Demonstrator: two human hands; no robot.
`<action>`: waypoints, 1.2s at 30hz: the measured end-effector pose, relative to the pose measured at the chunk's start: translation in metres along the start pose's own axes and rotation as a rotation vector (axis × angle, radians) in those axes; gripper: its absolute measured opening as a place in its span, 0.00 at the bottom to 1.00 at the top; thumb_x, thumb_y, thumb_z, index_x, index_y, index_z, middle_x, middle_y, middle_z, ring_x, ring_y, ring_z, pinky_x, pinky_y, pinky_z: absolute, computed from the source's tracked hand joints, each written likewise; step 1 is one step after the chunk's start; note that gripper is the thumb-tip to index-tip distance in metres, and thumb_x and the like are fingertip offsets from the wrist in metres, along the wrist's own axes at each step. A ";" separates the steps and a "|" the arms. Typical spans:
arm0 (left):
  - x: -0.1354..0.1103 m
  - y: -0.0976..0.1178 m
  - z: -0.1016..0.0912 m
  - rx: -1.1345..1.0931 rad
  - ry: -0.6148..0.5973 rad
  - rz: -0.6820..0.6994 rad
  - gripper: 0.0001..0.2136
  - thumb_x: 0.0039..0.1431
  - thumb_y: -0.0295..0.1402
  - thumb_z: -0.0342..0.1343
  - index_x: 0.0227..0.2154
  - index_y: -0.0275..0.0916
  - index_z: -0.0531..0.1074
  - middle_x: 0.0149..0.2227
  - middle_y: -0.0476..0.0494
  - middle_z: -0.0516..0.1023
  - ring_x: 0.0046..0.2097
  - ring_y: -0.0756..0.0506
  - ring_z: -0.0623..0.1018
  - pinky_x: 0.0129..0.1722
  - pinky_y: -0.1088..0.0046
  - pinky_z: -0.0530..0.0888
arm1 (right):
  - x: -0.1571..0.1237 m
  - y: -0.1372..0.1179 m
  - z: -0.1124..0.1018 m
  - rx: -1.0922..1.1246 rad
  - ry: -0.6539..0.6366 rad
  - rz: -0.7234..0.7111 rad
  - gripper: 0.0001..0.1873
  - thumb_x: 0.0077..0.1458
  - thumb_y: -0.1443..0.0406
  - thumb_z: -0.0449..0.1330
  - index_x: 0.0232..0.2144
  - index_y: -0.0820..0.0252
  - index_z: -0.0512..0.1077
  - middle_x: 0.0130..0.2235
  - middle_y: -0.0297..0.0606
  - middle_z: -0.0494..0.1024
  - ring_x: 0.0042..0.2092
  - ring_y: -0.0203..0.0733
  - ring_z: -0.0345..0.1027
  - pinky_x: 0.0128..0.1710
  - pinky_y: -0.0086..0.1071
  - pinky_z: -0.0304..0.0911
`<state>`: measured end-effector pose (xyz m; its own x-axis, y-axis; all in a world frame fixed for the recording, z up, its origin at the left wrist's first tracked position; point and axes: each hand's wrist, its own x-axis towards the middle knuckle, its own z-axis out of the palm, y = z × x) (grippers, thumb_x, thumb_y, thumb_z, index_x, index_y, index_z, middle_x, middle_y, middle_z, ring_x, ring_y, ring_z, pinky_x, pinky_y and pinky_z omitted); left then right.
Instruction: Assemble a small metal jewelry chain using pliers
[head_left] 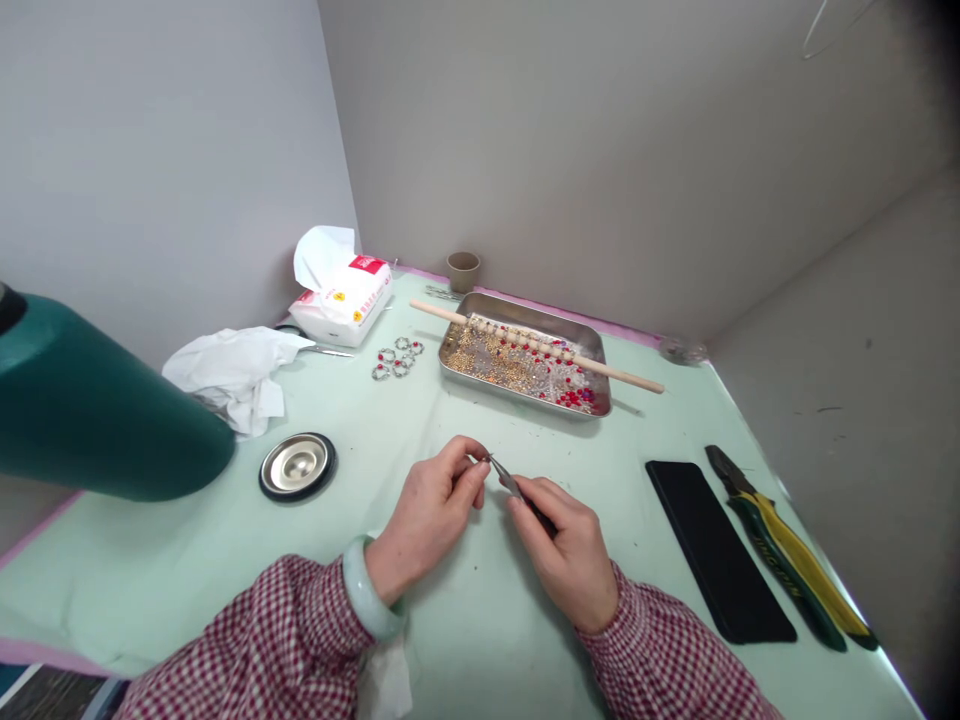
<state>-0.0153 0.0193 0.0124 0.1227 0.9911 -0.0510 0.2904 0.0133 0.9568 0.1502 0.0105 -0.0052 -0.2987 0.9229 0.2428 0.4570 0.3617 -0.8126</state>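
L hand (431, 512) pinches tiny piece (490, 458); R hand (568, 548), wrapped round slim pliers (508, 481), points their long axis fwd-left at it.

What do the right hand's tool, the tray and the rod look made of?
Tool: probably steel, grey and shiny near the tip; dark grip unclear in material. Tray: likely stainless steel, reflective grey walls. Rod: seemingly bare wood, matte pale tan.

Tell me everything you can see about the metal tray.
The tray is shallow, silvery and metal-looking, with rounded corners. It sits slantwise on the pale green cloth, beyond the left hand and right hand, neither touching it. Small beads lie inside: gold mostly toward the left, red toward the right. A wooden-looking stick lies across it, both ends jutting past the rim.
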 end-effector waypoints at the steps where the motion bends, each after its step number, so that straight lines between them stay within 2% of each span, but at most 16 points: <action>1: 0.000 0.000 0.000 0.000 -0.003 -0.002 0.08 0.61 0.36 0.45 0.36 0.40 0.65 0.21 0.54 0.68 0.21 0.52 0.65 0.24 0.78 0.62 | 0.000 0.000 0.000 -0.001 0.000 -0.005 0.11 0.59 0.68 0.53 0.42 0.59 0.71 0.34 0.38 0.73 0.36 0.39 0.67 0.37 0.33 0.62; 9: -0.001 0.003 -0.001 -0.001 -0.014 0.013 0.09 0.62 0.36 0.43 0.33 0.40 0.65 0.18 0.55 0.64 0.22 0.51 0.65 0.26 0.76 0.62 | -0.002 0.001 0.001 -0.050 0.033 -0.036 0.11 0.58 0.68 0.52 0.42 0.60 0.71 0.34 0.39 0.73 0.36 0.40 0.67 0.37 0.34 0.63; 13: 0.001 0.005 -0.002 -0.024 -0.036 -0.034 0.09 0.62 0.36 0.43 0.31 0.40 0.65 0.16 0.56 0.60 0.20 0.52 0.61 0.23 0.76 0.60 | -0.002 0.000 0.001 -0.059 0.044 -0.048 0.12 0.58 0.67 0.52 0.43 0.61 0.71 0.33 0.40 0.73 0.35 0.40 0.67 0.36 0.34 0.63; 24: 0.005 -0.001 -0.006 -0.481 -0.217 -0.226 0.08 0.60 0.38 0.47 0.30 0.39 0.62 0.15 0.58 0.56 0.16 0.56 0.54 0.15 0.81 0.54 | 0.003 -0.001 -0.009 0.160 -0.128 0.199 0.12 0.57 0.63 0.54 0.39 0.59 0.75 0.33 0.37 0.77 0.35 0.39 0.70 0.36 0.33 0.66; 32: 0.004 0.000 -0.002 -0.621 -0.177 -0.340 0.09 0.58 0.38 0.50 0.28 0.39 0.61 0.16 0.59 0.55 0.15 0.57 0.52 0.13 0.83 0.54 | -0.001 -0.003 0.001 -0.069 0.000 0.009 0.11 0.58 0.66 0.52 0.39 0.61 0.73 0.31 0.39 0.74 0.32 0.40 0.67 0.32 0.33 0.64; 36: 0.004 -0.001 -0.002 -0.635 -0.178 -0.352 0.08 0.59 0.37 0.49 0.28 0.39 0.61 0.16 0.58 0.56 0.16 0.57 0.52 0.12 0.84 0.54 | -0.003 -0.002 0.001 -0.205 0.055 -0.075 0.12 0.57 0.67 0.52 0.42 0.61 0.71 0.34 0.42 0.74 0.37 0.43 0.67 0.38 0.37 0.64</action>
<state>-0.0168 0.0237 0.0116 0.2909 0.8786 -0.3787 -0.2566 0.4530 0.8538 0.1490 0.0069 -0.0051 -0.2945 0.8964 0.3313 0.5975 0.4433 -0.6683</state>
